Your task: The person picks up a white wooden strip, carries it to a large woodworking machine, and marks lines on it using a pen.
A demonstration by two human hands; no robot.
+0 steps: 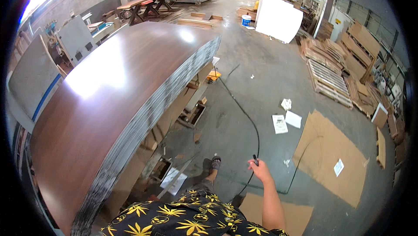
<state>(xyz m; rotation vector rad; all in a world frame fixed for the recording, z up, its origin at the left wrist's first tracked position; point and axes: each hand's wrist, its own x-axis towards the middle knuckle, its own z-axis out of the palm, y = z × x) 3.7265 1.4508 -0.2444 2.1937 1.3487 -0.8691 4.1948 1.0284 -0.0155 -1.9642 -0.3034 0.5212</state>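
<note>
My right hand is out over the floor to the right of my body, its fingers closed around a small black stick-like tool. The tool's exact kind is too small to make out. A black hose on the floor passes behind that hand. No left hand shows clearly; my patterned shirt and the stack's edge cover that side. To my left stands a tall stack of sheets with a glossy brown top; its layered edges look grey and streaked. By my shirt, a long narrow strip slants above a white paper.
Flat cardboard lies on the floor at right, with another piece near my feet. Loose papers are scattered nearby. Wooden pallets are piled far right. A white panel and a bucket stand ahead.
</note>
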